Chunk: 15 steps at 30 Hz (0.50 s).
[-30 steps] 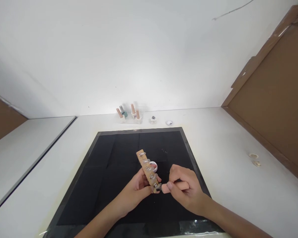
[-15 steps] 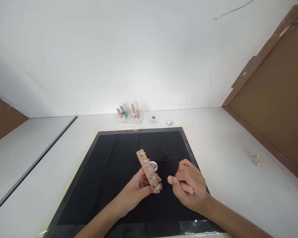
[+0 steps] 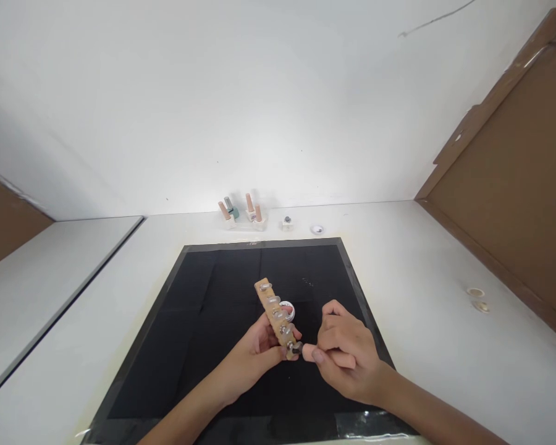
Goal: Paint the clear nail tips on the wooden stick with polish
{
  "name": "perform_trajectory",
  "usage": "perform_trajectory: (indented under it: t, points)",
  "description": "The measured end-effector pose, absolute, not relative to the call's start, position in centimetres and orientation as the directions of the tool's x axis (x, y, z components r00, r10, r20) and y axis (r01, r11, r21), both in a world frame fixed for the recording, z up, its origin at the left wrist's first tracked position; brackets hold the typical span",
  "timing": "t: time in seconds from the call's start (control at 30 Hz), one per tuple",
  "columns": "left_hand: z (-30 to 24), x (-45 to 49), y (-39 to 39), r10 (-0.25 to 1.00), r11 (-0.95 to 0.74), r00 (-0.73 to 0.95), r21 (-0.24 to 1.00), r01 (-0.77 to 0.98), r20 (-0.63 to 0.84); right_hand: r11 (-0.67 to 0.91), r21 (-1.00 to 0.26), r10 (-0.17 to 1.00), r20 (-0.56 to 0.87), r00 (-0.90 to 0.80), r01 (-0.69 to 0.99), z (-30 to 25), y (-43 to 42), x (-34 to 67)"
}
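Note:
My left hand (image 3: 254, 352) is closed around the near end of a wooden strip (image 3: 274, 314) that carries several clear false nail tips. The strip slants up and away over a black mat (image 3: 194, 321). My right hand (image 3: 347, 355) pinches a peach-coloured nail polish brush cap (image 3: 308, 352), its tip touching the nail nearest me at the strip's lower end. A small open white jar (image 3: 287, 309) sits on the mat just behind the strip.
Several nail polish bottles (image 3: 241, 213) stand at the back against the white wall, with two small items (image 3: 301, 225) beside them. Two small round caps (image 3: 477, 298) lie on the white table at the right. A brown board (image 3: 514, 185) leans at the right.
Half a second ago my right hand was drawn back from the strip; it has returned, putting the brush tip on the lowest nail again. My left hand has kept the strip still.

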<state>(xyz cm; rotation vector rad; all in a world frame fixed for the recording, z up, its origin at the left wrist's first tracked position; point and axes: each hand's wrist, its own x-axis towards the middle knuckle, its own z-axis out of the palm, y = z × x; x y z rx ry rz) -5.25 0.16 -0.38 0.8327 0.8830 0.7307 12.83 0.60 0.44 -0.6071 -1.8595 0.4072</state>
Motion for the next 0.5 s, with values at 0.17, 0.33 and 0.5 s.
perform_trajectory:
  t: [0.17, 0.33, 0.5]
  points:
    - [-0.7, -5.22, 0.03, 0.821, 0.479, 0.447, 0.854, -0.203, -0.355, 0.757, -0.566, 0.641, 0.739, -0.207, 0.325, 0.43, 0.74, 12.92]
    - [-0.68, -5.37, 0.0, 0.82, 0.471, 0.456, 0.86, -0.195, -0.346, 0.699, -0.671, 0.712, 0.683, -0.163, 0.245, 0.91, 0.59, 13.16]
    - [-0.52, -5.31, 0.06, 0.813, 0.481, 0.461, 0.856, -0.189, -0.355, 0.639, -0.76, 0.757, 0.594, -0.274, 0.117, 0.99, 0.47, 13.28]
